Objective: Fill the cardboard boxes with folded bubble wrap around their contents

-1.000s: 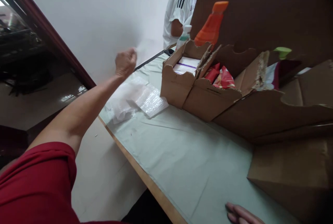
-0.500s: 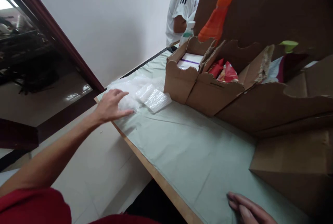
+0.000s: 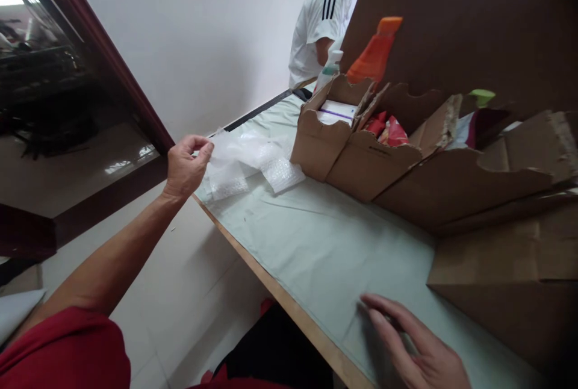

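Several sheets of clear bubble wrap (image 3: 282, 173) lie bunched at the far left end of the cloth-covered table (image 3: 311, 244). My left hand (image 3: 187, 166) pinches the edge of one sheet between thumb and fingers, lifting it a little at the table's left corner. Over the near part of the table is my right hand (image 3: 413, 341), its thumb and fingers apart and nothing between them.
Cardboard bins (image 3: 338, 151) line the table's back, holding white boxes, red packets and other packages. An orange bottle (image 3: 372, 55) and a clear bottle (image 3: 329, 70) stand behind them. A larger carton (image 3: 501, 256) is at right. A person in a white shirt (image 3: 311, 34) is beyond.
My left hand has closed on the bubble wrap and raised its edge. My right hand has come further into view, moving left and forward over the table.
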`<state>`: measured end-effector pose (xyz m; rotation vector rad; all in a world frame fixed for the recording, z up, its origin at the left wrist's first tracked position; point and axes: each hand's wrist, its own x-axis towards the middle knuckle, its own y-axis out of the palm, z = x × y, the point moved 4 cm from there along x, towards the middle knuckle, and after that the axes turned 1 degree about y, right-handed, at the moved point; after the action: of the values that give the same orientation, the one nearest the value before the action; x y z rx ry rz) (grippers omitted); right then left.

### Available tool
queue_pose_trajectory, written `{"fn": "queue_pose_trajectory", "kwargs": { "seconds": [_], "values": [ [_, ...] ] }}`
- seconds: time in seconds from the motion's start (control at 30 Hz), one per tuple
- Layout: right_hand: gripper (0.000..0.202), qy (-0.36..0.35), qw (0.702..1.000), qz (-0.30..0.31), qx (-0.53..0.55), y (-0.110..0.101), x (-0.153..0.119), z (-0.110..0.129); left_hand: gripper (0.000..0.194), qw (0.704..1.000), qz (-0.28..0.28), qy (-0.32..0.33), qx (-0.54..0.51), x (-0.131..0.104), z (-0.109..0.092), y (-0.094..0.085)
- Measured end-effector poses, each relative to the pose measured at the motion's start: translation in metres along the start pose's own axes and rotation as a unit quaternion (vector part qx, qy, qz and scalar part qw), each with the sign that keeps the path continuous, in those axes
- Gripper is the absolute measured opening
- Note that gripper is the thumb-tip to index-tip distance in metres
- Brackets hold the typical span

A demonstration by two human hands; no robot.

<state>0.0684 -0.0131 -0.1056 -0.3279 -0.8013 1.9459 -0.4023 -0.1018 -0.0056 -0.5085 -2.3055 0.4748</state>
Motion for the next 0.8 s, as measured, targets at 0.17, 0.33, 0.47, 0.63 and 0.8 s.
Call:
{"fn": "queue_pose_trajectory", "kwargs": {
  "seconds": [0.17, 0.33, 0.47, 0.63, 0.8],
  "values": [
    [0.034, -0.113, 0.987, 0.110, -0.039, 0.042, 0.052, 0.056, 0.015, 0.975, -0.125, 0.153, -0.105, 0.001, -0.032, -0.010],
    [0.053, -0.196, 0.954, 0.170, -0.151, 0.094, 0.099, 0.087, 0.014, 0.935, -0.222, 0.161, -0.225, 0.009, -0.046, -0.012],
    [0.061, -0.245, 0.918, 0.189, -0.249, 0.127, 0.135, 0.122, 0.009, 0.895, -0.226, 0.112, -0.367, 0.022, -0.049, -0.009],
    [0.045, -0.257, 0.903, 0.186, -0.291, 0.148, 0.167, 0.143, 0.014, 0.865, -0.179, 0.080, -0.461, 0.024, -0.072, -0.012],
    [0.040, -0.255, 0.906, 0.194, -0.276, 0.153, 0.176, 0.137, 0.024, 0.852, -0.224, 0.132, -0.455, 0.024, -0.098, -0.047]
  ]
}}
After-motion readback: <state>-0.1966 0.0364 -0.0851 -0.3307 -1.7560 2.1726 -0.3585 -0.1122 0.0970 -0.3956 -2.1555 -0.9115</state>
